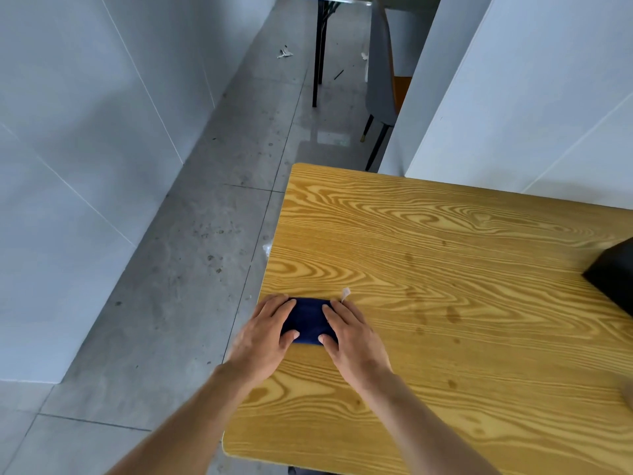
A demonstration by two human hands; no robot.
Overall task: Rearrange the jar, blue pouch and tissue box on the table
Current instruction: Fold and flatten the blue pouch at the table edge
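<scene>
A dark blue pouch (307,320) lies flat on the wooden table (445,269), close to its left edge. My left hand (265,334) grips the pouch's left end, fingers over the top and thumb at the near side. My right hand (349,334) grips its right end the same way. A small pale tag (345,294) sticks out past the pouch's far right corner. A black box-shaped thing (613,272), possibly the tissue box, shows at the right frame edge, cut off. No jar is in view.
Grey tiled floor (191,252) runs along the table's left side, with white wall panels beyond. A grey chair (380,80) and black table legs (318,63) stand farther back. A white panel (513,97) rises behind the table's far edge.
</scene>
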